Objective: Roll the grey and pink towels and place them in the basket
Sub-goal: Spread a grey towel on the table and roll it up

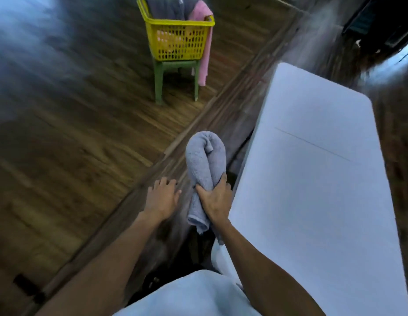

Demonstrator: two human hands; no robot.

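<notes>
We are gripping a rolled grey towel [204, 163] in our right hand [215, 197], beside the white table [312, 179]; our left hand [162, 197] is hanging relaxed, holding nothing. We judge a firm grip is keeping the roll from unwinding. Well ahead, the yellow basket [178, 39] is sitting on a green stool [175, 76], with a dark grey towel [168, 6] and a pink towel [204, 42] draping over its rim, crowding the opening.
</notes>
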